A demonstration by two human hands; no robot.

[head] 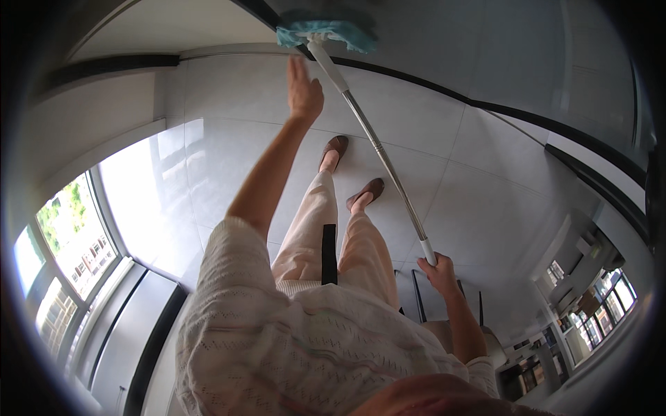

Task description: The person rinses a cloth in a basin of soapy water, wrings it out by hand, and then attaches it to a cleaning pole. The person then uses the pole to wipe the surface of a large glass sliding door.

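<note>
My right hand (439, 271) grips the white end of a flat mop's telescopic metal pole (384, 156). The pole slants up and left to a white plastic neck (329, 65). Beyond it, a light-blue cloth mop head (333, 35) lies against a glossy dark panel (426, 41). My left hand (304, 93) is stretched out just below the mop head, beside the neck and apart from it. Its fingers are extended, slightly blurred, and hold nothing.
Large pale tiles cover the floor (234, 104), where my brown shoes (334, 148) stand. A black trim strip (406, 78) borders the glossy panel. A window (75, 234) is at left. A chair (439, 333) stands behind my right arm.
</note>
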